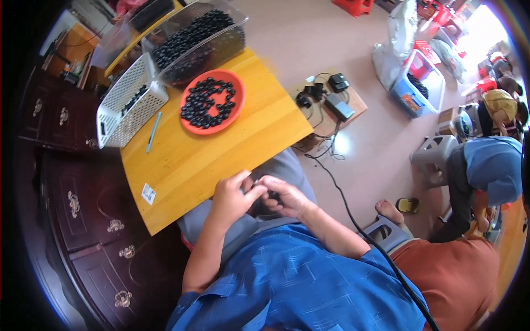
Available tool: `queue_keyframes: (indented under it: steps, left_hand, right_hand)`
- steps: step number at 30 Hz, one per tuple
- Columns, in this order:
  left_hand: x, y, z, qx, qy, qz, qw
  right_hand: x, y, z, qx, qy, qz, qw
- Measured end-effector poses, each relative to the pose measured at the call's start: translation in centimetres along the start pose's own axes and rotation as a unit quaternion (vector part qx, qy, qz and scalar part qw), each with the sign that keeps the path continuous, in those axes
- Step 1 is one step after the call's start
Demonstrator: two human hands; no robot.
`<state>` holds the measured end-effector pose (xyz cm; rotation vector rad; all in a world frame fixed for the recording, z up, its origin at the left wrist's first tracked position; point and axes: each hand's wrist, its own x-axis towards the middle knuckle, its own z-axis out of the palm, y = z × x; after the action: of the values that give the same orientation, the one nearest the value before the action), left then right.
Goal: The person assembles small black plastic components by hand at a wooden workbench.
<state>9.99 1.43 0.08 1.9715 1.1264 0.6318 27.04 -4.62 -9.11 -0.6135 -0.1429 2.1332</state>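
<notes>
Over my lap, just off the near edge of the yellow wooden table (270, 110), my left hand (233, 196) and my right hand (282, 197) come together. Both have bent, closed fingers, with the fingertips meeting. Something small and dark shows at the right fingers, too hidden to name. Beyond them an orange-red plate (240, 105) on the table bears many small, round, shiny black pieces (193, 107). Left of the plate stands a white perforated basket (144, 110) with a few black pieces inside. A clear plastic bin (221, 52) behind holds a heap of similar black pieces.
A thin pen-like stick (154, 132) and a small white label (148, 193) lie on the table. Dark drawers (88, 209) flank it at left. Right of it, a low board (353, 107) carries adapters and cables. Co-workers sit at right, one in orange-brown (447, 276).
</notes>
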Motion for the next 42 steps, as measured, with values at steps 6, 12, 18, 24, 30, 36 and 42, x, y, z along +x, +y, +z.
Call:
queue_keyframes:
  steps: [6,12,18,24,30,36,42]
  left_hand:
    - [-3.1,-1.8,0.9,-0.059,0.045,-0.029,0.997]
    - [-3.1,0.7,0.0,-0.043,0.056,0.035,0.997]
    - [-3.9,0.1,-0.1,-0.006,0.145,0.094,0.985]
    - [-4.2,-0.5,-0.5,0.003,0.159,0.087,0.983]
    - [-4.6,-0.7,-1.2,0.009,0.160,0.062,0.985]
    - [-4.6,-0.7,-2.0,-0.078,0.140,0.017,0.987]
    - [-4.9,-1.0,-1.9,-0.095,0.153,0.008,0.984]
  right_hand:
    - [0.7,1.5,0.2,-0.014,-0.103,0.038,0.994]
    - [0.4,1.5,1.0,0.008,-0.139,0.014,0.990]
    - [1.0,1.4,2.5,-0.007,-0.119,-0.006,0.993]
    - [1.4,1.8,3.6,-0.004,-0.091,-0.002,0.996]
    - [1.5,1.9,3.4,0.003,-0.068,0.001,0.998]
    - [1.9,2.2,3.6,0.012,-0.136,-0.007,0.991]
    - [2.0,2.7,3.9,0.003,-0.126,-0.001,0.992]
